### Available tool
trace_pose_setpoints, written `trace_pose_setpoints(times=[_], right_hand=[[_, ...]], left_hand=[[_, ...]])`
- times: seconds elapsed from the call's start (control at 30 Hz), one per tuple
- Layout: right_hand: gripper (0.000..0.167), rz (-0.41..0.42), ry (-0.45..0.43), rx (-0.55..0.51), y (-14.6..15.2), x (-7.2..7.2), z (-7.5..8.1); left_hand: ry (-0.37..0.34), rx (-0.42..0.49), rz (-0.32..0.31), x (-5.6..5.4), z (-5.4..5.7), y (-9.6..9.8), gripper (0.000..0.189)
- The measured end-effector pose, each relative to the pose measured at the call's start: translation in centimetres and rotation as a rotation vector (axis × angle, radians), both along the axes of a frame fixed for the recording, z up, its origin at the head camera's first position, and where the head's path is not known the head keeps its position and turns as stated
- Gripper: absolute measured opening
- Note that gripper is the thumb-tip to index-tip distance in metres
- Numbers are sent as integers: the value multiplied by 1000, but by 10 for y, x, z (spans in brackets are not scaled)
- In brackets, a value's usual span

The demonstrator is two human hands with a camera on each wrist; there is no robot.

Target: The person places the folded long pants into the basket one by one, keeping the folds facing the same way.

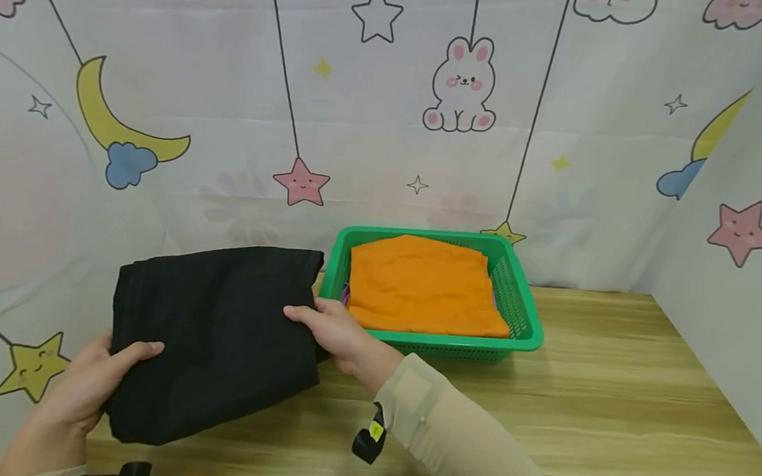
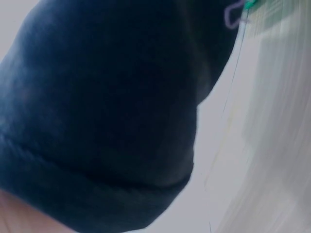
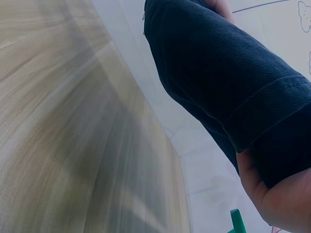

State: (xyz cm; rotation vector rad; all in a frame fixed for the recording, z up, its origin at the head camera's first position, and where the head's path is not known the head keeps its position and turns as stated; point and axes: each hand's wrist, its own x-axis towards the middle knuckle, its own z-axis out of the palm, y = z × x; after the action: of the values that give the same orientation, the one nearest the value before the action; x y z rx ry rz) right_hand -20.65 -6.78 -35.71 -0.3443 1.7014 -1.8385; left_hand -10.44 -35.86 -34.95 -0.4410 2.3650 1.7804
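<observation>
Both hands hold a folded black garment (image 1: 222, 337) up in front of the body, tilted, above the table. At its left edge the left hand (image 1: 85, 386) grips it, thumb on top. The right hand (image 1: 345, 337) pinches the right edge with the thumb over the cloth and fingers beneath. Seen from the right wrist, the dark cloth (image 3: 228, 82) shows a stitched hem and thick folded layers. In the left wrist view the cloth (image 2: 107, 107) covers most of the picture. An orange folded cloth (image 1: 424, 283) lies in a green basket (image 1: 525, 334) just beyond the right hand.
The basket stands at the back of the wood-grain table (image 1: 611, 409), close to a printed curtain (image 1: 377, 132) with stars, moons and rabbits. A bit of purple (image 1: 345, 294) shows beside the orange cloth. Black wrist straps (image 1: 370, 437) hang at the sleeves.
</observation>
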Motion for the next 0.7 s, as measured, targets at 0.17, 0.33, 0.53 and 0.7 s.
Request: trace_pose_setpoints(times=[0.17, 0.33, 0.53, 0.7], right_hand=[[35, -2, -15, -14, 1, -3, -2], [34, -4, -19, -15, 2, -3, -1], [34, -18, 3, -10, 1, -5, 0], [33, -13, 0, -21, 2, -7, 0]], left_hand=[[8, -3, -7, 0, 1, 2, 73], [12, -12, 2, 1, 3, 5, 72], [10, -28, 9, 0, 5, 7, 74], [25, -37, 7, -1, 6, 8, 71]])
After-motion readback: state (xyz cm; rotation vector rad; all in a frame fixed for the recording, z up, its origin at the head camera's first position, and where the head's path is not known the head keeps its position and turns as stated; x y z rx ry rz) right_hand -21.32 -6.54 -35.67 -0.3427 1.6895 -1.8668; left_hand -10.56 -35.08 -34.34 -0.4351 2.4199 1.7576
